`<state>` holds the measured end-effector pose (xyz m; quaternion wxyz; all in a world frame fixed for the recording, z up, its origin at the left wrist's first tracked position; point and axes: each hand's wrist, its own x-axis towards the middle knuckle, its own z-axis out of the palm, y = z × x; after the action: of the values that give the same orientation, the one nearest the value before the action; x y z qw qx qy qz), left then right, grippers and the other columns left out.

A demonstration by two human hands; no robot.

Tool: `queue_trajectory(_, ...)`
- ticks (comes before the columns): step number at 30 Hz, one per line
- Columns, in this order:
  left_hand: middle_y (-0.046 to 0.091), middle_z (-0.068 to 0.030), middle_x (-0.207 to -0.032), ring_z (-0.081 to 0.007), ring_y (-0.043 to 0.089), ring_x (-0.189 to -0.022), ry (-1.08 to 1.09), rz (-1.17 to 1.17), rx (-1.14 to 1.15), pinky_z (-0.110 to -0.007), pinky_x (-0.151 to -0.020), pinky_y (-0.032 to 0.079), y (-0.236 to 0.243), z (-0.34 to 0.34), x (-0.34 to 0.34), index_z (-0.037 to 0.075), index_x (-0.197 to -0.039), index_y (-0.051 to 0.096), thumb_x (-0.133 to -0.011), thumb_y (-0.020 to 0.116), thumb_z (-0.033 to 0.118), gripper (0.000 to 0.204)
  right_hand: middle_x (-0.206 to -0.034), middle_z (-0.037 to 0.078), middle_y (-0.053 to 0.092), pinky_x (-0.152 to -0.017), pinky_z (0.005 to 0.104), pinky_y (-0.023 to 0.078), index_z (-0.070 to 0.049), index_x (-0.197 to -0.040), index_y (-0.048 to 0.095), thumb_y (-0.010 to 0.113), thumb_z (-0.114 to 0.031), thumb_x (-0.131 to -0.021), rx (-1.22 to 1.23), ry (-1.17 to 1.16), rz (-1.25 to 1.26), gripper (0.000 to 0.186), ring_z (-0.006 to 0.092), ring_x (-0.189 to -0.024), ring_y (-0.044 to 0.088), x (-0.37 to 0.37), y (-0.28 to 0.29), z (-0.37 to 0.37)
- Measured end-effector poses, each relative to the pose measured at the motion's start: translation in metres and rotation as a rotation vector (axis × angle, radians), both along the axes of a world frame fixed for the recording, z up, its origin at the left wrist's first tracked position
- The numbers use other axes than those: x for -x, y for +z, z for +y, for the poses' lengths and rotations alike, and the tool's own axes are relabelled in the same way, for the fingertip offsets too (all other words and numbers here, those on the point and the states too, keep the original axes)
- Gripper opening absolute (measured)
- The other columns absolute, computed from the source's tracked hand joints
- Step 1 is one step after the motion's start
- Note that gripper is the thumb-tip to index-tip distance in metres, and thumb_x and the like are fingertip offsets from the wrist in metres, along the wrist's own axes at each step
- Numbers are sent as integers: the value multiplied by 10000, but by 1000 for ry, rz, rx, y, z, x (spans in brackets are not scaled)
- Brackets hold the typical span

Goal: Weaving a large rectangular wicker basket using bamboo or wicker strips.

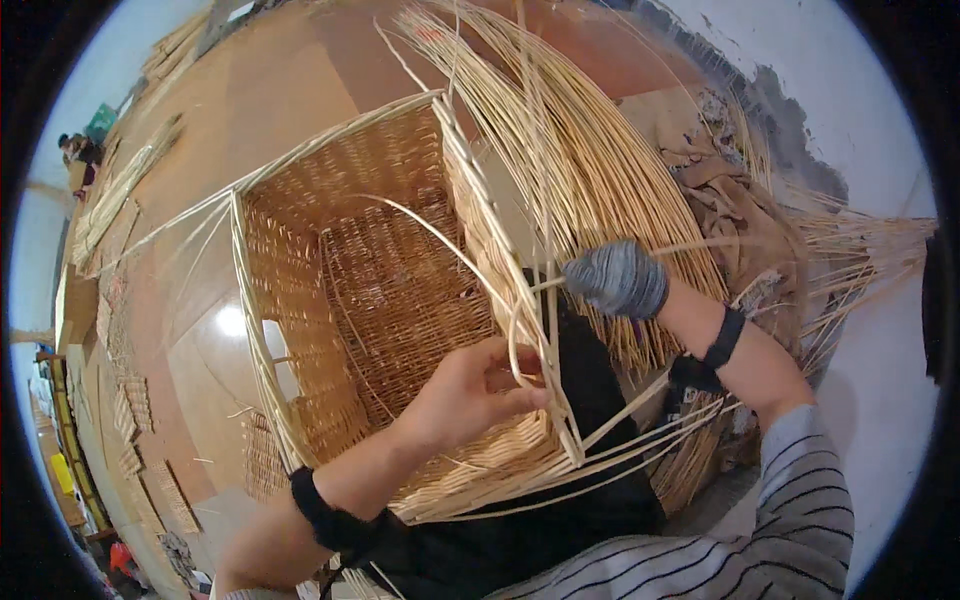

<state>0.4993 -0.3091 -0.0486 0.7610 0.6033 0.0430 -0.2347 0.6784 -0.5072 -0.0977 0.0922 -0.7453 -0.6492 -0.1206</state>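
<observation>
A rectangular wicker basket (350, 160), open at the top, rests tilted against my lap, with loose rod ends sticking out from its corners. My left hand (478, 392), bare, is at the basket's right rim, its thumb and fingers closed round a pale wicker rod (430, 228) that curves over the opening and bends at the rim. Just outside that rim, my right hand (620, 280), in a grey knitted glove, is closed on another wicker rod (690, 245). This rod's left end reaches the rim, and its other end stretches away to the right.
A large bundle of long wicker rods (590, 150) lies beyond the basket's right side. Brown sacking (745, 200) is heaped beside it near the wall. Woven panels (175, 495) and more rods (125, 190) lie on the floor at left. Another person (80, 155) is far off at left.
</observation>
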Motion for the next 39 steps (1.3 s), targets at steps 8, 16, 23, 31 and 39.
queue_trajectory(8,617,-78,-695,-144,609,-627,-71,233,-49,-251,-566,484,-13,-15,-40,-44,-784,586,-742,709,274,344,-640,29,484,-588,326,444,-156,-701,485,547,-206,-688,2,459,-459,80,206,-593,515,-107,42,86)
queue_trajectory(16,570,-120,-900,-286,568,-827,125,-760,-1152,-380,-733,480,25,40,-39,57,-946,604,-745,582,138,217,-971,183,591,-840,348,444,-30,-1063,544,578,-413,-778,-45,-506,422,478,312,-944,558,16,76,22)
queue_trajectory(23,558,-119,-1009,-280,531,-980,-759,-1301,-961,-373,-850,439,42,28,-91,35,-976,590,-693,570,157,309,-884,225,595,-749,412,464,8,-1030,531,569,-498,-747,285,-405,978,581,357,-831,583,96,52,25)
queue_trajectory(31,485,-200,-1153,-328,447,-1103,278,-881,-1376,-395,-928,372,42,84,-14,-1,-1133,493,-585,693,22,584,-1254,280,370,-931,407,356,70,-1333,110,710,-369,-599,578,-937,1001,1045,404,-1050,469,124,48,49)
queue_trajectory(39,523,-186,-1050,-294,520,-958,968,-275,-668,-354,-834,406,-80,107,152,-32,-1205,406,-744,493,-41,469,-1116,294,491,-799,401,448,117,-1252,266,681,-383,-638,50,-666,748,894,384,-901,556,147,25,42)
